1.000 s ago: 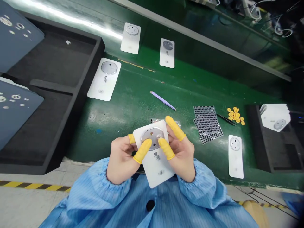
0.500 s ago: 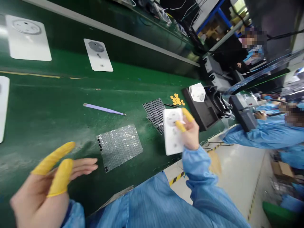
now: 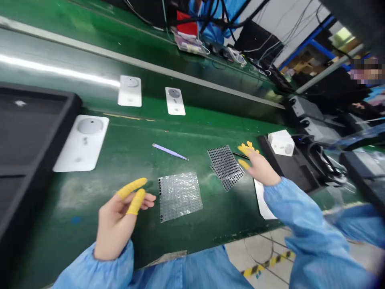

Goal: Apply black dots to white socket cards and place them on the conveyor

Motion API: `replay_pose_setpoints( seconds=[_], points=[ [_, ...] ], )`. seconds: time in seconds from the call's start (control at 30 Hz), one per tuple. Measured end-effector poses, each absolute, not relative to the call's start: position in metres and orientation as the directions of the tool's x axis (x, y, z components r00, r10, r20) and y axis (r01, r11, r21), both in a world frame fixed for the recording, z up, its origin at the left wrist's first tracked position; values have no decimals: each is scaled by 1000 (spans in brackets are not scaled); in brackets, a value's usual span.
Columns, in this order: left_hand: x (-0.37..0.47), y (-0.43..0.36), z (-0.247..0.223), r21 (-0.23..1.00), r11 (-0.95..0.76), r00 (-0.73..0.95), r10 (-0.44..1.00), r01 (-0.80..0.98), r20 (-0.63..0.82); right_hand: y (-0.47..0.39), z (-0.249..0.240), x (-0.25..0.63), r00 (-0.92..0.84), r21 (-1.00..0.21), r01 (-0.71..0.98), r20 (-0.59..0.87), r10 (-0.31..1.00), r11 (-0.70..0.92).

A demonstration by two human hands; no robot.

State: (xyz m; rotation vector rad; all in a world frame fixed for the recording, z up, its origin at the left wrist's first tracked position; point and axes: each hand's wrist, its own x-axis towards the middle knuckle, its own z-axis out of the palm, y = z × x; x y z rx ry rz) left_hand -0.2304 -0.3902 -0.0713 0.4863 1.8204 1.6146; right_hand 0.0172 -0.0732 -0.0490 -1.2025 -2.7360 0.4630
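Observation:
My left hand [image 3: 122,218], with yellow finger cots on thumb and forefinger, is held over the green bench, fingers apart and empty, left of a clear sheet [image 3: 180,196] with black dots along its left edge. My right hand [image 3: 260,164], also with yellow cots, has its fingers spread near the small yellow discs [image 3: 249,145]. Under its wrist a white plate [image 3: 262,200] lies on the bench, partly hidden by the sleeve. Sheets of black dots [image 3: 225,164] lie left of this hand, beside dark tweezers [image 3: 241,155]. Purple tweezers [image 3: 170,151] rest at the middle.
A black tray [image 3: 33,140] stands at the left, with a white plate [image 3: 82,142] against its edge. Two more white plates [image 3: 130,91] [image 3: 175,101] lie farther back. At the right, a black tray [image 3: 296,170] holds stacked white plates [image 3: 281,142]. Another person's blue sleeve shows far right.
My right hand has let go of the white plate, which now lies on the bench, and has moved toward the yellow discs. The view has shifted left, bringing in the left tray.

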Motion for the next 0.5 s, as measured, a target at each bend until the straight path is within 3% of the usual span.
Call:
replay_pose_setpoints(
  seconds=[0.1,0.27,0.5],
  points=[
    [-233,-385,-74,979,158,-736,646,-129,-201,-59,-46,-100,-690,-317,697,-52,722,643],
    [-233,-385,-82,971,160,-750,617,-178,-239,-55,-62,-263,-573,-271,800,-75,816,536],
    [-234,-388,-83,962,178,-762,587,-208,-273,-25,-81,-304,-496,-240,853,-99,863,463]
  ],
)
